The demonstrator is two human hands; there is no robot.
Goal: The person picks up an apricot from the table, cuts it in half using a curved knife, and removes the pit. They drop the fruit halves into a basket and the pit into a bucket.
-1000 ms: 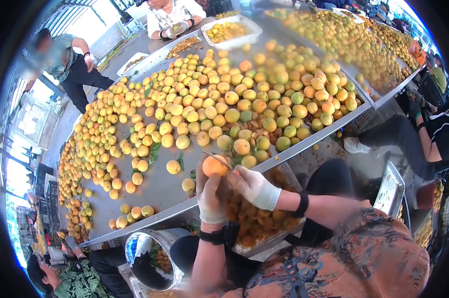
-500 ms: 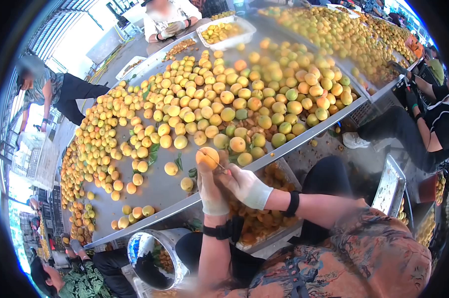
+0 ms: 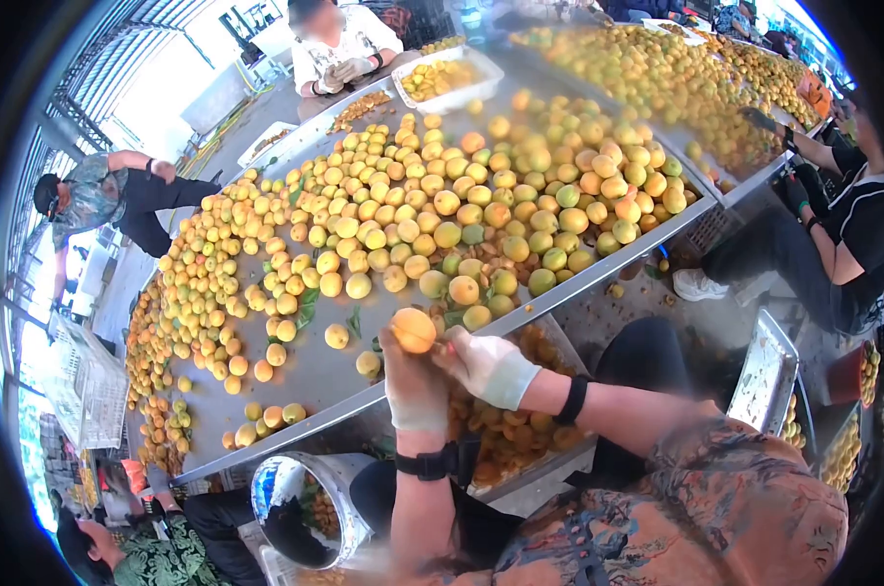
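Observation:
An apricot [image 3: 413, 331] sits in the fingertips of my left hand [image 3: 415, 389], which wears a pale glove and is closed around its lower side. A faint groove runs down the fruit. My gloved right hand [image 3: 491, 368] is closed on a small thin knife [image 3: 441, 348], mostly hidden by the fingers, close against the apricot's right side. Both hands are above the near edge of a metal table [image 3: 339, 415]. Loose apricots [image 3: 403, 210] cover much of that table. Below my hands, a crate [image 3: 559, 342] holds orange-yellow fruit pieces.
A white bucket [image 3: 339, 469] stands at my lower left. Across the table are a white tub [image 3: 486, 83] of fruit and a seated person [image 3: 335, 49]. Another person [image 3: 100, 195] bends near white crates [image 3: 95, 381]. A person [image 3: 852, 215] sits at the right, beside a metal tray [image 3: 766, 371].
The apricot has turned slightly in my left hand, and the knife blade, visible across it before, is now mostly hidden. At far left, the bending person has raised an arm.

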